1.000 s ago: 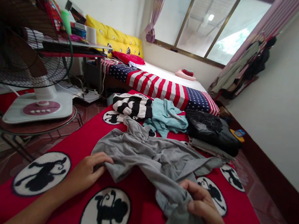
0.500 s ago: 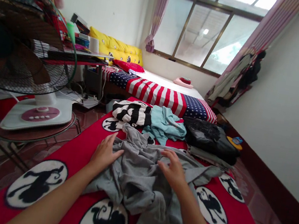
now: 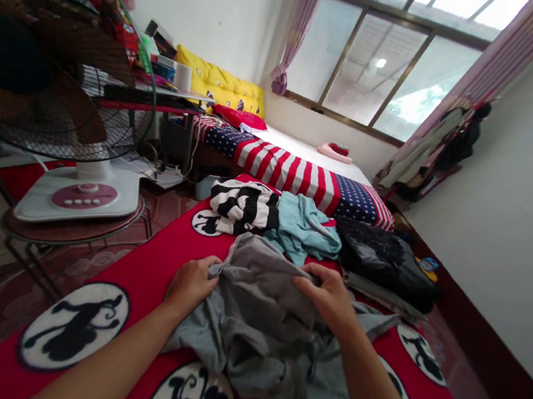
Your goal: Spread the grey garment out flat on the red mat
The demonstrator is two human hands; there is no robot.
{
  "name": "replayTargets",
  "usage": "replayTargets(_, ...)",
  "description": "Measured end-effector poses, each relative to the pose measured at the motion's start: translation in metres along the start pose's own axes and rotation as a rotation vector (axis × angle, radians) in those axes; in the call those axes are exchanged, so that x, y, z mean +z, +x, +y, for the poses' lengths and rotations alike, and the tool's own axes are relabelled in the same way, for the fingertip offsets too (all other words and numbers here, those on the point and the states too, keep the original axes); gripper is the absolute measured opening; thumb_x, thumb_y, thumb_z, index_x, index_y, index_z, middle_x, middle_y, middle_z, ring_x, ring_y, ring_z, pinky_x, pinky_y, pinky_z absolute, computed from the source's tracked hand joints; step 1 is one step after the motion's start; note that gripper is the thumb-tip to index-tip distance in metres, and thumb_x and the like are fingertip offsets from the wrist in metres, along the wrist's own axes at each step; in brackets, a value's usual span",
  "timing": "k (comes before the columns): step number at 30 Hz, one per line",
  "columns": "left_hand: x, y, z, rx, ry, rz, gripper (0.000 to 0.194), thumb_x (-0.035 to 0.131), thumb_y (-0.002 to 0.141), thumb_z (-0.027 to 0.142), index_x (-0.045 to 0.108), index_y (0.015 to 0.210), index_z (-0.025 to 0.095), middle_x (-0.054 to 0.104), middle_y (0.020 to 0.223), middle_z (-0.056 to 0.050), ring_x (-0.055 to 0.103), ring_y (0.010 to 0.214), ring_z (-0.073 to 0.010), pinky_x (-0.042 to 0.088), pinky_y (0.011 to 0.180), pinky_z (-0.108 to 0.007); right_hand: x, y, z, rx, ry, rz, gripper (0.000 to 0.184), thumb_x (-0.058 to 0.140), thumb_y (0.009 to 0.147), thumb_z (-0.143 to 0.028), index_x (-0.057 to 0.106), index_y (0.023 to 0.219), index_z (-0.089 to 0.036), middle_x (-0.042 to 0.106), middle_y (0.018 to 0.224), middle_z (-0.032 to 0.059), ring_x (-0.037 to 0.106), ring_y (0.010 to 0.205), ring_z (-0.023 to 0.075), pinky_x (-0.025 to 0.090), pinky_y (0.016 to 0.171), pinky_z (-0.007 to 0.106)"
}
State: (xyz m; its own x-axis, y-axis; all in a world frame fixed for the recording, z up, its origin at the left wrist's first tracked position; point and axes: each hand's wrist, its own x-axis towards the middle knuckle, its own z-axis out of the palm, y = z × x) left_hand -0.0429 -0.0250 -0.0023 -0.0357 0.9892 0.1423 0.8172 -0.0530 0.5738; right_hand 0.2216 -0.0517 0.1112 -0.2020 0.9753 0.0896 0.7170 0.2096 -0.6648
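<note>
A crumpled grey cloth garment [image 3: 249, 338] lies bunched on the red rug [image 3: 146, 255] in front of me. My left hand [image 3: 192, 285] pinches a twisted fold at its upper left, and my right hand [image 3: 324, 296] grips its upper edge, with the two hands close together. The garment's far edge is raised a little off the rug. Beyond it lie a black-and-white striped garment [image 3: 244, 206], a light blue garment [image 3: 302, 229] and a dark folded pile [image 3: 383, 262], none of them touched by my hands.
A standing fan [image 3: 48, 77] with a white base [image 3: 79, 197] rests on a round stool to the left of the rug. Behind the clothes is a bed with a stars-and-stripes cover [image 3: 291, 173]. A cluttered desk [image 3: 151, 97] stands at the far left, and clothes hang on the right wall [image 3: 430, 151].
My hands, flat on the grey garment half a second ago, now grip and raise its edge. A second ago they held it further apart.
</note>
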Motion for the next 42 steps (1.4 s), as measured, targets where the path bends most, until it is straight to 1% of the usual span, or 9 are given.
replayTargets(4, 0.001, 0.001, 0.001, -0.02, -0.018, 0.007, 0.025, 0.055, 0.081, 0.024, 0.067, 0.101, 0.029, 0.074, 0.087, -0.003, 0.067, 0.083, -0.023, 0.036, 0.062, -0.026, -0.001, -0.035, -0.013, -0.029, 0.335, -0.673, 0.035, 0.059, 0.084, -0.046, 0.071, 0.083, -0.013, 0.067, 0.072, 0.001, 0.06, 0.067, 0.0137, 0.043, 0.06, 0.022)
replayTargets(6, 0.002, 0.001, 0.0, -0.022, -0.032, 0.019, 0.022, 0.054, 0.082, 0.025, 0.067, 0.099, 0.028, 0.073, 0.085, -0.004, 0.067, 0.081, -0.0231, 0.035, 0.061, -0.026, 0.013, -0.033, -0.001, 0.104, 0.349, -0.801, 0.038, 0.052, 0.087, -0.047, 0.07, 0.086, -0.014, 0.07, 0.076, 0.0032, 0.064, 0.064, 0.0147, 0.046, 0.059, 0.024)
replayTargets(12, 0.003, 0.001, -0.005, 0.012, -0.118, 0.05, 0.021, 0.049, 0.083, 0.019, 0.062, 0.1, 0.024, 0.072, 0.086, -0.005, 0.066, 0.083, -0.0224, 0.038, 0.064, -0.026, 0.043, 0.012, 0.037, 0.217, -0.377, -0.175, 0.013, 0.061, 0.072, -0.02, 0.068, 0.083, -0.016, 0.07, 0.084, 0.0083, 0.065, 0.08, 0.0217, 0.043, 0.067, 0.028)
replayTargets(19, 0.004, -0.002, -0.008, 0.209, -0.498, 0.2, 0.021, 0.05, 0.08, 0.019, 0.062, 0.097, 0.022, 0.068, 0.095, -0.005, 0.063, 0.092, -0.0205, 0.045, 0.079, -0.028, 0.073, 0.026, 0.027, 0.108, -0.113, -0.142, 0.067, 0.062, 0.063, -0.009, 0.053, 0.129, -0.017, 0.068, 0.094, 0.0059, 0.062, 0.08, 0.0185, 0.043, 0.066, 0.024)
replayTargets(23, 0.007, 0.0, -0.008, 0.174, -0.707, 0.171, 0.028, 0.056, 0.079, 0.023, 0.063, 0.105, 0.022, 0.069, 0.098, -0.004, 0.063, 0.094, -0.0214, 0.046, 0.084, -0.03, 0.077, 0.022, -0.006, 0.166, 0.278, -0.193, 0.032, 0.06, 0.075, -0.02, 0.068, 0.105, -0.014, 0.064, 0.073, 0.0034, 0.06, 0.064, 0.0169, 0.046, 0.058, 0.026)
replayTargets(29, 0.002, -0.004, -0.003, 0.194, -1.319, -0.21, 0.017, 0.071, 0.062, 0.017, 0.07, 0.08, 0.018, 0.069, 0.088, -0.005, 0.061, 0.086, -0.0217, 0.048, 0.081, -0.031, 0.062, 0.01, -0.065, -0.347, 0.734, -0.438, 0.025, 0.066, 0.082, -0.037, 0.072, 0.101, -0.021, 0.066, 0.115, 0.0076, 0.06, 0.109, 0.0221, 0.048, 0.092, 0.034)
replayTargets(33, -0.009, -0.009, 0.002, 0.192, -1.444, -0.263, 0.022, 0.07, 0.056, 0.016, 0.051, 0.046, 0.016, 0.061, 0.069, -0.003, 0.056, 0.066, -0.0158, 0.045, 0.065, -0.027, 0.069, 0.031, -0.024, -0.209, 0.48, -0.148, 0.025, 0.063, 0.082, -0.027, 0.068, 0.106, -0.02, 0.066, 0.106, 0.008, 0.064, 0.093, 0.019, 0.051, 0.082, 0.033)
replayTargets(37, -0.014, -0.01, 0.003, 0.168, -1.531, -0.285, 0.023, 0.07, 0.054, 0.015, 0.049, 0.046, 0.016, 0.059, 0.066, -0.003, 0.053, 0.062, -0.0143, 0.043, 0.061, -0.026, 0.085, 0.035, 0.019, -0.213, -0.111, -0.25, 0.059, 0.067, 0.064, -0.009, 0.061, 0.121, -0.022, 0.058, 0.117, 0.01, 0.062, 0.087, 0.0178, 0.048, 0.075, 0.029)
replayTargets(42, -0.013, -0.008, 0.002, 0.112, -1.624, -0.255, 0.019, 0.069, 0.054, 0.016, 0.05, 0.051, 0.017, 0.058, 0.067, -0.001, 0.053, 0.062, -0.0144, 0.044, 0.061, -0.027, 0.081, 0.027, 0.013, -0.145, -0.408, -0.264, 0.008, 0.063, 0.065, -0.015, 0.066, 0.07, -0.021, 0.06, 0.069, 0.0005, 0.059, 0.068, 0.0161, 0.037, 0.058, 0.024)
